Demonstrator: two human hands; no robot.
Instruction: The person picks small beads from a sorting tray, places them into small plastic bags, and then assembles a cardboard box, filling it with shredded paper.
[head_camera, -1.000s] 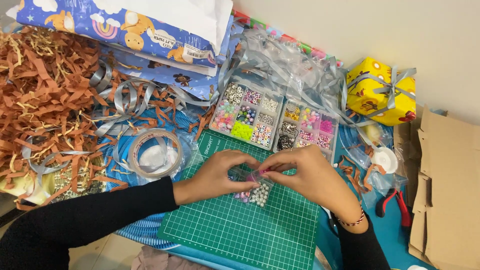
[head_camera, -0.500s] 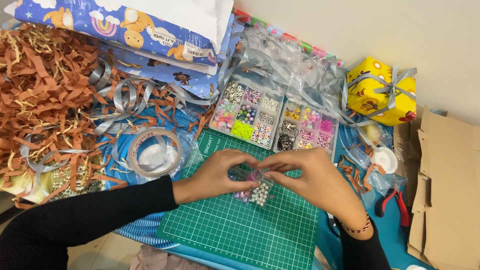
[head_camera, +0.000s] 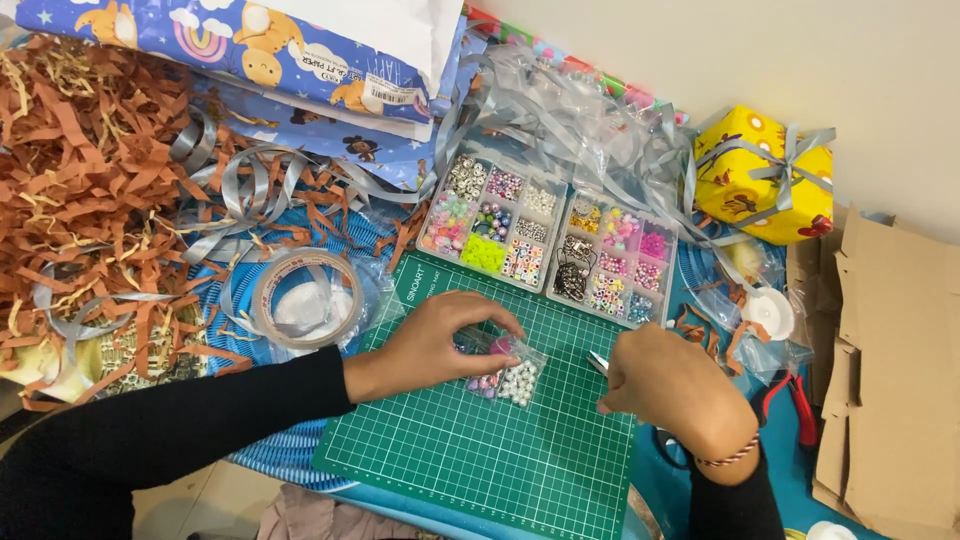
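1. Surface: a table covered in blue, crowded with craft material. A plain pale wall (head_camera: 800, 60) is seen along 12 to 2 o'clock.
2. One large heap of brown shredded paper (head_camera: 90, 190) is noted from 9 to 11 o'clock, with grey ribbon (head_camera: 240, 185) looped through it and trailing toward 1 o'clock.
3. One green gridded cutting mat (head_camera: 480, 450) lies at 6 o'clock, under both hands.
4. Flat packs of blue gift wrap (head_camera: 200, 40) printed with rainbows and animals are stacked at 11 to 12 o'clock; a small white barcode label is stuck on the top pack. The number of packs cannot be told.
5. Brown cardboard pieces (head_camera: 890, 350) are stacked at 3 to 4 o'clock.
6. Two clear compartment bead boxes (head_camera: 490, 225) sit side by side at 12 o'clock of the mat, filled with mixed coloured beads.
7. One yellow gift box (head_camera: 765, 180) tied with grey ribbon is placed at 2 o'clock.
8. One roll of clear tape (head_camera: 305, 298) lies at 9 o'clock of the mat.
9. One small clear bead bag (head_camera: 505, 370) rests on the mat centre. The left hand (head_camera: 430, 345) is laid on it, fingertips pinching its upper edge.
10. The right hand (head_camera: 670, 390) is held apart at 3 o'clock of the bag, curled closed around a small metal tool (head_camera: 597, 362) whose tip shows; hands not joined.
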